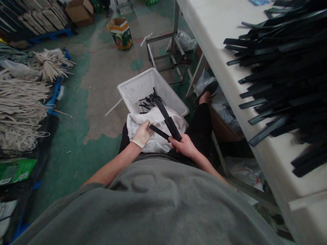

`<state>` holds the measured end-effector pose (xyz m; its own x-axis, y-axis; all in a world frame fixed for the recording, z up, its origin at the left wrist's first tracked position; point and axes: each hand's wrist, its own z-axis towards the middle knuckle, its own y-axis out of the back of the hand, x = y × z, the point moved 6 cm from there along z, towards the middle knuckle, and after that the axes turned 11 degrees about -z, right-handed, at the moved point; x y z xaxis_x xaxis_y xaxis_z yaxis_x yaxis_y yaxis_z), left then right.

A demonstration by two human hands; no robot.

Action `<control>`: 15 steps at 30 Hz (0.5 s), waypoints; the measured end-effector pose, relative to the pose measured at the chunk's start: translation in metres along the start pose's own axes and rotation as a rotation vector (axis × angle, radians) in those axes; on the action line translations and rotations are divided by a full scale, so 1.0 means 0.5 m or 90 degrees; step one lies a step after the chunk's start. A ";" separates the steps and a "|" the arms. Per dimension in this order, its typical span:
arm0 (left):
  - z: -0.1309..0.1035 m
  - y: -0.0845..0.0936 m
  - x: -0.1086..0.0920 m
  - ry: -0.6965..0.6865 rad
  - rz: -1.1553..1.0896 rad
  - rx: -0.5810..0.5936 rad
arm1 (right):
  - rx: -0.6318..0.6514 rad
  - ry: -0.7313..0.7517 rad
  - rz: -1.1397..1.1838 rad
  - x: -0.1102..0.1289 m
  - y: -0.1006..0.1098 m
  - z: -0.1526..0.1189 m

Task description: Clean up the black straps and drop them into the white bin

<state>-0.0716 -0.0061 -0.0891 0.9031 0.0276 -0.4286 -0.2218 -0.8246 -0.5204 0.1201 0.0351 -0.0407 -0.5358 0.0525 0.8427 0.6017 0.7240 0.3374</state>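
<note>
My left hand [143, 134], in a pale glove, pinches one end of a flat black strip [159, 132] above my lap. The bare fingers of my right hand [184, 145] close round the strip's other end and also round a longer black tube-like piece [168, 119] that slants away from me. A white cloth with print [136, 119] covers my lap beneath both hands. Just beyond it stands a white plastic bin [135, 80], with several short black pieces [148, 102] lying inside.
On my right, a white table [209, 30] carries a big heap of black strips [283, 78]. Bundles of beige cords [22, 109] lie to the left. A metal frame [163, 38] and an open carton [121, 35] stand ahead; a box with plastic bags [226, 126] sits under the table.
</note>
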 end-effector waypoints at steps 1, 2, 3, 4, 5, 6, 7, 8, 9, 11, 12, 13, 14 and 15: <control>0.004 0.002 0.000 -0.008 0.007 0.011 | -0.006 -0.005 -0.010 -0.001 0.002 0.001; 0.007 0.003 0.001 -0.014 0.013 0.023 | -0.014 -0.010 -0.023 -0.003 0.003 0.002; 0.010 0.004 0.002 -0.018 0.018 0.033 | -0.022 -0.016 -0.039 -0.006 0.004 0.003; 0.012 0.006 0.003 -0.021 0.022 0.040 | -0.031 -0.022 -0.056 -0.008 0.006 0.004; 0.014 0.007 0.003 -0.023 0.025 0.043 | -0.038 -0.027 -0.072 -0.010 0.007 0.005; 0.015 0.009 0.003 -0.023 0.029 0.045 | -0.041 -0.031 -0.085 -0.011 0.008 0.005; 0.014 0.010 0.004 -0.022 0.033 0.046 | -0.043 -0.034 -0.096 -0.013 0.009 0.006; 0.013 0.011 0.003 -0.022 0.038 0.048 | -0.045 -0.038 -0.108 -0.013 0.010 0.006; 0.011 0.011 0.004 -0.023 0.044 0.052 | -0.048 -0.043 -0.121 -0.014 0.011 0.007; 0.005 0.012 0.007 -0.020 0.054 0.064 | -0.059 -0.049 -0.153 -0.012 0.014 0.010; 0.002 0.012 0.012 -0.016 0.058 0.068 | -0.065 -0.049 -0.170 -0.010 0.014 0.013; -0.002 0.013 0.019 -0.007 0.061 0.068 | -0.070 -0.046 -0.188 -0.006 0.013 0.017; -0.006 0.014 0.029 0.007 0.064 0.067 | -0.075 -0.040 -0.207 -0.001 0.012 0.024; -0.010 0.014 0.041 0.026 0.069 0.065 | -0.079 -0.035 -0.226 0.005 0.010 0.031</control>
<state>-0.0529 -0.0143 -0.0978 0.8851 -0.0833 -0.4579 -0.3538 -0.7597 -0.5457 0.1126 0.0494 -0.0437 -0.7525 -0.1473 0.6419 0.4388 0.6146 0.6555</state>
